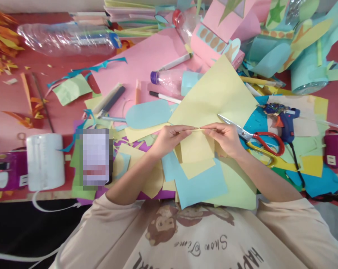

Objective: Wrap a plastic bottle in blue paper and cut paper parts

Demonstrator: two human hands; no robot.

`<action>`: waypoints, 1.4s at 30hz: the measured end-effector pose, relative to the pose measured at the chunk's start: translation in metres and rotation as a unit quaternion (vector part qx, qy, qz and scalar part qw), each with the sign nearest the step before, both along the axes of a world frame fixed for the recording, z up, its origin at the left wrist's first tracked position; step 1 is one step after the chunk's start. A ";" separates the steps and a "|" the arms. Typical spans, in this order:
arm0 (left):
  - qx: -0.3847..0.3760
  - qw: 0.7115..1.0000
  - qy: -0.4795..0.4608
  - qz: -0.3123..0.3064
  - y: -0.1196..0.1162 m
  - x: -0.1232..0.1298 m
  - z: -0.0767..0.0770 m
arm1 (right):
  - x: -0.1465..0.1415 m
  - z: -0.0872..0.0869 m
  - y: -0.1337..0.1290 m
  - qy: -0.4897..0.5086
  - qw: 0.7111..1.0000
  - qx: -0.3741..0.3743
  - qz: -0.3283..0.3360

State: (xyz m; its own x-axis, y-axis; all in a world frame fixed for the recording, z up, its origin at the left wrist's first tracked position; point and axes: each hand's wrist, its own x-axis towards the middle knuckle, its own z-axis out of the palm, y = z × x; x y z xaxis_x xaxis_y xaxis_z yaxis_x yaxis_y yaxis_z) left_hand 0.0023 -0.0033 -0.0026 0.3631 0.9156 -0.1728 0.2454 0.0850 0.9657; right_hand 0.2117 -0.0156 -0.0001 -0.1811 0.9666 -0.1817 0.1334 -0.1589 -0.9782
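The left hand [172, 138] and right hand [224, 136] are nearly together, each with thumb and fingers closed on the upper edge of a small pale yellow paper [197, 146]. It looks roughly square, with a narrow strip folded along that edge, and sits above a light blue sheet [202, 188] at the desk's [73, 65] near side.

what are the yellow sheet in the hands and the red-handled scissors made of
Pale yellow sheet: probably matte paper or light card, thin and without shine. Scissors: blades apparently polished metal, bright grey; red handles likely smooth plastic, evenly coloured.
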 end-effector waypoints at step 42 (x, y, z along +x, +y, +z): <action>0.017 1.000 0.014 0.002 -0.001 -0.003 -0.001 | 0.001 -0.007 0.002 0.036 0.999 0.006 -0.001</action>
